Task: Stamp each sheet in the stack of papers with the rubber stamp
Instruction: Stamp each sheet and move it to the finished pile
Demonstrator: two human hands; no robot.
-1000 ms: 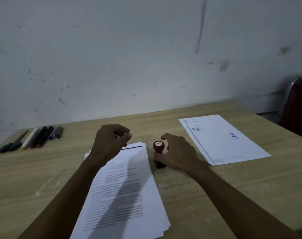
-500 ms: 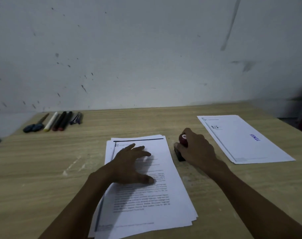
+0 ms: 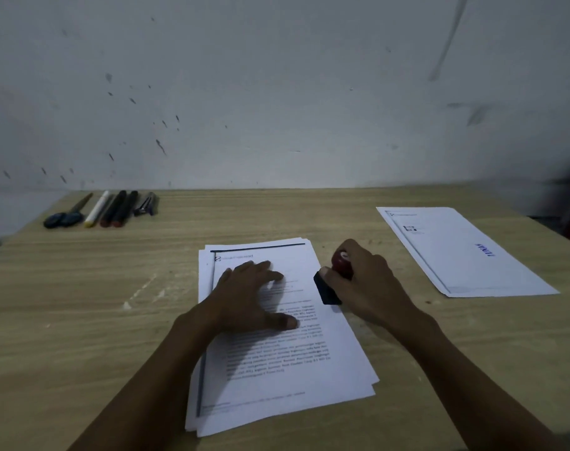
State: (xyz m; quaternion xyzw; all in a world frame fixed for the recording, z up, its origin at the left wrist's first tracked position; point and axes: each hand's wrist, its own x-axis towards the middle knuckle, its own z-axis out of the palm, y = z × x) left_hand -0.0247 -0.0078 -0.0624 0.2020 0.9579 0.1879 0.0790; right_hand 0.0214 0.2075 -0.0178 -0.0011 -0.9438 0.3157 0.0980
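A stack of printed white sheets [image 3: 296, 379] lies in the middle of the wooden table. My left hand [image 3: 247, 297] rests flat on the top sheet, fingers spread, pressing it down. My right hand [image 3: 365, 284] grips the rubber stamp [image 3: 329, 286] by its dark red knob; the black base sits over the stack's right edge, tilted. One separate sheet [image 3: 456, 252] with a blue stamp mark lies at the right.
Scissors and several pens and markers [image 3: 104, 209] lie in a row at the table's back left, close to the scuffed white wall [image 3: 277, 92]. The wooden table [image 3: 81, 304] ends at the right, behind the stamped sheet.
My left hand came down from a raised closed pose to lie flat on the stack. My right hand moved the stamp from the table beside the stack onto its right edge. The camera view shifted.
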